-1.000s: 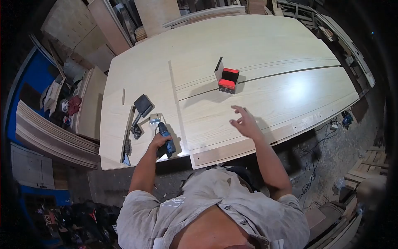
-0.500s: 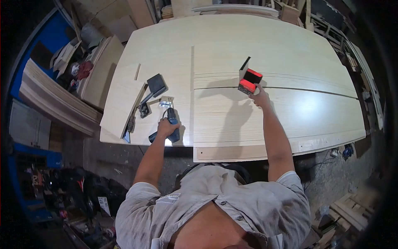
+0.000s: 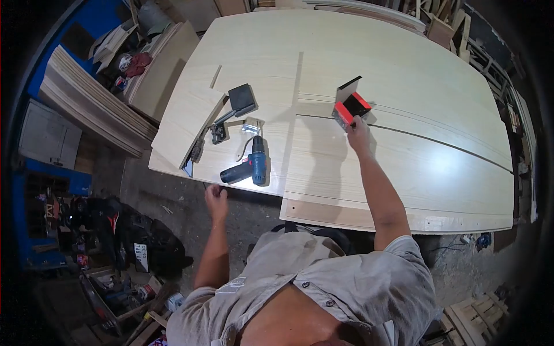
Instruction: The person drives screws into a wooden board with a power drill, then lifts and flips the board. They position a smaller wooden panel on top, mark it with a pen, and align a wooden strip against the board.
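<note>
My right hand (image 3: pixel 358 135) grips the near edge of a red and black box (image 3: pixel 351 109) with its flap raised, over the pale wooden panel (image 3: pixel 404 173). Just off the table's near left edge is my left hand (image 3: pixel 216 199), its fingers curled; whether it holds anything is too small to tell. A blue and black cordless drill (image 3: pixel 258 164) lies on the panel beyond that hand. Past the drill are a small clear packet (image 3: pixel 251 127), a black square object (image 3: pixel 242 99) and a small dark tool (image 3: pixel 218 134).
Stacked curved boards (image 3: pixel 86 104) stand at the left, near more panels (image 3: pixel 164 75). A dark motorcycle (image 3: pixel 138 236) is at the lower left, beside a box of tools (image 3: pixel 124 294). Wood offcuts (image 3: pixel 473 317) lie at the lower right.
My left hand has let go of the drill and moved back off the table edge. The box has turned slightly in my right hand. The view has shifted.
</note>
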A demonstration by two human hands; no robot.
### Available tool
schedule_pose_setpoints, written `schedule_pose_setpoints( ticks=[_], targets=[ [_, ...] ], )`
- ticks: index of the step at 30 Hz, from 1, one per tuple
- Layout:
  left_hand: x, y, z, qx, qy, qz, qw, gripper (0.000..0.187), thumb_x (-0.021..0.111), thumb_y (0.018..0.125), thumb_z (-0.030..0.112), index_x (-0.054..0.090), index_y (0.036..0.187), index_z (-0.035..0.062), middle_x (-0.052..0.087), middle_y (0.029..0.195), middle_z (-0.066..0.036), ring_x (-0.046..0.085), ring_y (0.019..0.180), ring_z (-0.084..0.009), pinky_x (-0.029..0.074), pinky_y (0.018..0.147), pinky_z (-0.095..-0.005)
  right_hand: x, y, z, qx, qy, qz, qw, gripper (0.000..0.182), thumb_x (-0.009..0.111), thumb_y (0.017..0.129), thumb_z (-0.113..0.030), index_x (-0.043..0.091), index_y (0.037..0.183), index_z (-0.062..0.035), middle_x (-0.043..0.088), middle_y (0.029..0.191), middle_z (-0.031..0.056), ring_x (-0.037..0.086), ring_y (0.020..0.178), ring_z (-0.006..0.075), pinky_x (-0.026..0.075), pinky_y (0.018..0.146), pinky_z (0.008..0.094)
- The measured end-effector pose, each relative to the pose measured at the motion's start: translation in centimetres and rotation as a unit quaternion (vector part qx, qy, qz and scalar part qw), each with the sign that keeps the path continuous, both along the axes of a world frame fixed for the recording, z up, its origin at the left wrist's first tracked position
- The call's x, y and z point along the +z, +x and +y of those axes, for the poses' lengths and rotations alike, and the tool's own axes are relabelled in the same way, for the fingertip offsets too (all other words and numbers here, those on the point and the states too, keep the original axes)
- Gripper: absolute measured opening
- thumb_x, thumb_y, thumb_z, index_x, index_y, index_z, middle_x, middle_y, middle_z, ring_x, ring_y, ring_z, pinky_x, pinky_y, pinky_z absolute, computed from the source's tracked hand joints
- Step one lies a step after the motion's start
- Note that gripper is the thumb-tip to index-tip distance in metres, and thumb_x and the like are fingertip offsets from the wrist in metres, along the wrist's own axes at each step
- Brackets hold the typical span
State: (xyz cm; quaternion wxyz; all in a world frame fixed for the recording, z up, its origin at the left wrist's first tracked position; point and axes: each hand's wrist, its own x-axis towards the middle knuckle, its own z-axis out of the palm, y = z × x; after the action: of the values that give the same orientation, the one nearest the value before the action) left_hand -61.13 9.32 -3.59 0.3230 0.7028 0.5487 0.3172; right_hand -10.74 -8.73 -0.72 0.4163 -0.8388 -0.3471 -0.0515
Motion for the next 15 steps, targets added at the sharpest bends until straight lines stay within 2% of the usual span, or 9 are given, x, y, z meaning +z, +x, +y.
schedule_pose_setpoints(
  ticks=[4,6,9,11,12,14,15],
  targets=[
    [-1.5,-4.5,-3.8,0.028,-0.030,-0.030,0.999,0.028,0.065,0.077,0.002,0.058,0.104,0.0014,0.057,0.100,-0.011,0.055,0.090,-0.0224,0.045,0.081,-0.0337,0.2,-4.0,6.1,0.080,0.001,0.021,0.997,0.021,0.067,0.082,-0.011,0.050,0.092,-0.0043,0.059,0.088,0.0209,0.058,0.086,0.0428,0.046,0.071,0.0503],
    [-0.7,-5.7,-6.3,0.025,-0.018,0.013,0.999,0.026,0.062,0.078,-0.001,0.058,0.104,0.0014,0.057,0.097,-0.009,0.054,0.087,-0.0203,0.045,0.080,-0.0323,-0.3,-6.1,9.8,0.098,-0.013,0.024,0.995,0.021,0.064,0.085,-0.015,0.049,0.095,-0.0061,0.059,0.091,0.0213,0.058,0.087,0.0437,0.047,0.071,0.0527],
    [-3.4,-9.0,-8.9,0.042,-0.073,-0.012,0.996,0.027,0.061,0.077,-0.002,0.057,0.103,0.0019,0.055,0.095,-0.006,0.053,0.086,-0.0179,0.044,0.079,-0.0314,0.0,-8.8,15.2,0.123,-0.048,0.044,0.990,0.019,0.062,0.087,-0.018,0.050,0.098,-0.0072,0.060,0.095,0.0214,0.059,0.089,0.0442,0.048,0.074,0.0537],
    [-3.9,-10.2,-10.8,0.069,-0.119,-0.029,0.990,0.023,0.060,0.081,-0.001,0.058,0.103,0.0032,0.055,0.093,-0.003,0.052,0.085,-0.0149,0.044,0.078,-0.0295,1.1,-10.6,17.8,0.134,-0.077,0.062,0.986,0.020,0.059,0.088,-0.018,0.050,0.101,-0.0076,0.060,0.097,0.0222,0.060,0.092,0.0446,0.049,0.076,0.0544],
    [-3.3,-10.1,-11.6,0.066,-0.120,-0.023,0.990,0.023,0.060,0.081,-0.001,0.058,0.103,0.0032,0.055,0.093,-0.003,0.052,0.085,-0.0149,0.044,0.078,-0.0295,2.2,-11.5,18.6,0.136,-0.093,0.078,0.983,0.020,0.058,0.088,-0.018,0.050,0.103,-0.0076,0.060,0.098,0.0229,0.061,0.093,0.0448,0.049,0.077,0.0548],
    [-0.1,-9.5,-14.0,0.085,-0.202,-0.142,0.965,0.017,0.057,0.086,0.002,0.058,0.103,0.0044,0.056,0.092,-0.002,0.052,0.083,-0.0127,0.044,0.078,-0.0272,-1.8,-11.8,21.8,0.145,-0.083,0.071,0.983,0.021,0.057,0.087,-0.016,0.050,0.105,-0.0070,0.060,0.100,0.0248,0.061,0.094,0.0451,0.049,0.077,0.0553],
    [0.3,-9.4,-14.5,0.084,-0.202,-0.134,0.967,0.017,0.057,0.086,0.002,0.058,0.103,0.0044,0.056,0.092,-0.002,0.052,0.083,-0.0127,0.044,0.078,-0.0272,-2.5,-12.2,23.1,0.157,-0.072,0.058,0.983,0.023,0.056,0.086,-0.013,0.050,0.108,-0.0063,0.059,0.101,0.0268,0.062,0.094,0.0455,0.050,0.076,0.0558]
  ],
)
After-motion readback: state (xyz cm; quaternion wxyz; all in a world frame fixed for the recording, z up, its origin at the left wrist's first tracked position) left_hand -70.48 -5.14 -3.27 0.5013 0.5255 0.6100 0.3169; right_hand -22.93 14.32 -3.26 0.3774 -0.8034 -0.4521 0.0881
